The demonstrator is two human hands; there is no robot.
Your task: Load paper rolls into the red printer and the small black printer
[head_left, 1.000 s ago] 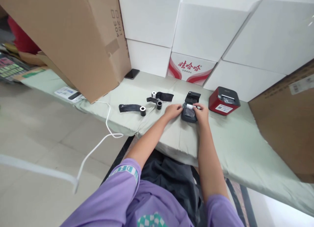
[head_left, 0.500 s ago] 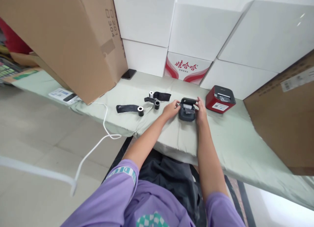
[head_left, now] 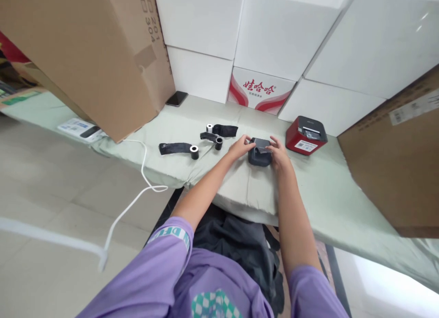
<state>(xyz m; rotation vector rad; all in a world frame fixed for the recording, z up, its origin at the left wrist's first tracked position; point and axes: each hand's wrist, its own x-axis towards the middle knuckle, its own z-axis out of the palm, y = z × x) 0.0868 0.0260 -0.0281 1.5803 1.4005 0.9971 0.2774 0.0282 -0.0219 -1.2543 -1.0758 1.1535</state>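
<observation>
1. Centre of the table (head_left: 325, 199), and here's the dark device (head_left: 259, 161), resting on the pale green cloth right in front of the person, between both hands.
2. Left hand (head_left: 240, 147): fingers half-curled, right up against the device's left side, tips at its far corner. Whether it grips or merely steadies, one cannot tell.
3. Right hand (head_left: 279, 156): on the opposite flank, fingers bent and spread a little, tips over the far right of the top. A filmy scrap (head_left: 263, 150) shows at those fingertips; pinched or just touched, one cannot tell.
4. Off to the left, three small rolls: the nearest (head_left: 194, 153) with a black strip (head_left: 174, 148) trailing left, a dark one (head_left: 218, 144) in the middle, a white-ended one (head_left: 209, 128) farthest.
5. Right of the hands, well clear of them, a red box (head_left: 304, 137) with a dark top.
6. Far left, a phone (head_left: 177, 98) lies beside the tall carton (head_left: 103, 57); white boxes (head_left: 274, 36) wall off the far side.
</observation>
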